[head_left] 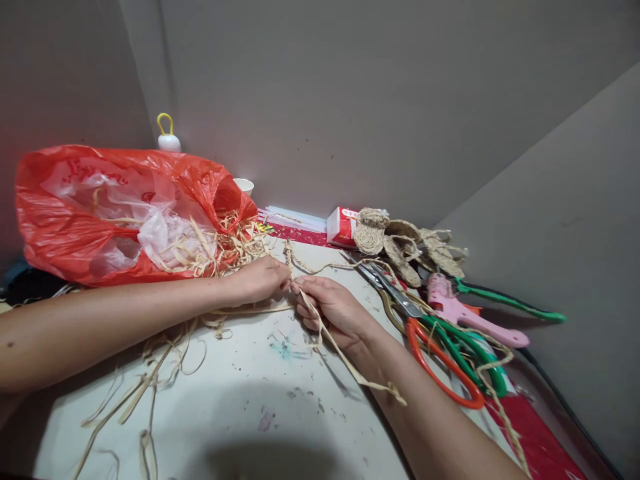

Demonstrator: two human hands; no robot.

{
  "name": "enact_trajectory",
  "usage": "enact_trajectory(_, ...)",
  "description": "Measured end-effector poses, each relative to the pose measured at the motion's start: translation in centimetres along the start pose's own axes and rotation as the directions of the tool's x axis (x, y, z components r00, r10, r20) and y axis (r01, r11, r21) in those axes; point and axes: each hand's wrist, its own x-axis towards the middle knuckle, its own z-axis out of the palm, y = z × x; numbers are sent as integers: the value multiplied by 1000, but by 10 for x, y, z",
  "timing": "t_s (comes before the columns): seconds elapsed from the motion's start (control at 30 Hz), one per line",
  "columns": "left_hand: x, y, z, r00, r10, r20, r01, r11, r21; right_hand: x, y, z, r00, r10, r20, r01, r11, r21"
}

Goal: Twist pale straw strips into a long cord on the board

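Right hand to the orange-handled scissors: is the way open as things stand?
Probably yes. The orange-handled scissors lie uncovered just beside the right hand, with only the green-handled scissors overlapping their handles. But that hand is pinching the straw braid, so it is not free.

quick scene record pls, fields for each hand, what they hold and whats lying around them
left hand: pinching the straw braid at its near end
right hand: pinching the same braid, a loose strand trailing over the wrist
left side: red bag spilling loose straw
right side: orange-handled scissors, green-handled scissors, pink glue gun, woven coils
surface: white table, paint-stained
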Motion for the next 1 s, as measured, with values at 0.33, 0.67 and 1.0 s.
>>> enact_trajectory(0.33,-3,3,-2,947,-230,226,307,856,-417,-2,0,6,998,-3,-61,0,999,-46)
enact_trajectory(0.67,-3,4,-2,956,-233,179,287,870,-402,-3,0,-6,996,-86,4,84,965,-249)
enact_trajectory(1.0,-2,4,0,934,-283,216,349,851,-393,-6,-2,-3,905,-421,60,211,323,-923)
